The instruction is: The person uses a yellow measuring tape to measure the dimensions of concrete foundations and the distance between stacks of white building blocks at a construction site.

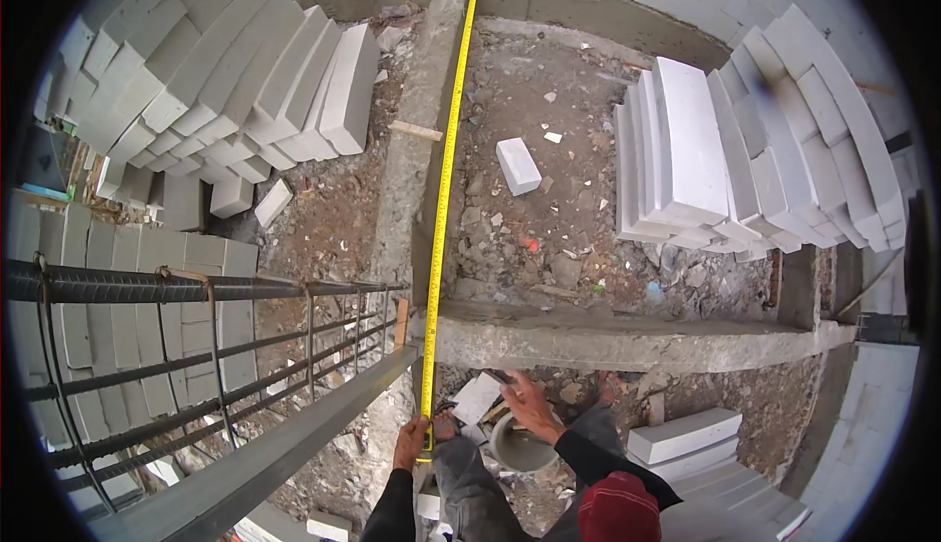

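My left hand point(410, 443) is closed around the case end of a tape measure, low in the head view. Its yellow blade point(447, 184) runs out straight to the far wall, beside a concrete beam point(402, 194). Apart from the tape, my right hand point(530, 408) holds nothing and has its fingers stretched out. Just below and beside that hand stands a round grey bucket point(522, 452). A pale broken block point(476, 398) lies between my two hands. My legs point(470, 488) show below them.
Stacks of white blocks stand at the far left point(284, 81) and right point(686, 150). A rebar cage point(186, 289) and a long grey metal bar point(274, 439) reach in from the left. A concrete beam point(627, 338) crosses ahead. A red cap point(619, 511) shows at the lower edge.
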